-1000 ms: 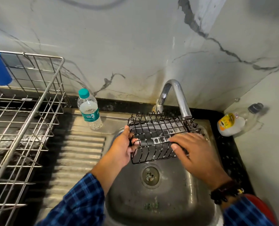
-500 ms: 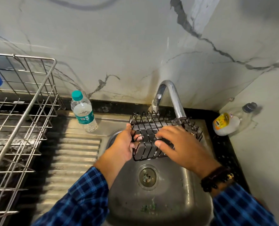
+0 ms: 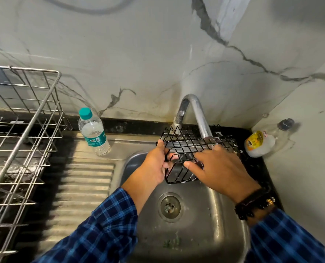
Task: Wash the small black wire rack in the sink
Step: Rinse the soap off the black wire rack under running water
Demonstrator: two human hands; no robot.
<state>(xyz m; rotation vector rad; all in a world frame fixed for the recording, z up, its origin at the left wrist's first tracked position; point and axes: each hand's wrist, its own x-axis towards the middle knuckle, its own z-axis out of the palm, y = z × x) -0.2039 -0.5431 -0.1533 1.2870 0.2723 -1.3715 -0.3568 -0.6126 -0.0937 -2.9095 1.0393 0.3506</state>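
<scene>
Two hands meet over the steel sink [image 3: 205, 234], the largest thing here, which fills the near right. To its left stands a big steel dish rack [image 3: 25, 149]. The curved tap [image 3: 199, 114] rises at the sink's far edge. Under its spout, above the basin, is the small black wire rack [image 3: 186, 141], tilted and in much the same place as before. The left hand [image 3: 152, 168] keeps its grip on the rack's left end, thumb on top and fingers curled through the wires. The right hand [image 3: 222, 173] lies across the rack with fingers spread and nearly straight. A second ago it covered the right part, and it has since slid left towards the middle. A water bottle [image 3: 93, 131] stands upright to the far left of the basin.
</scene>
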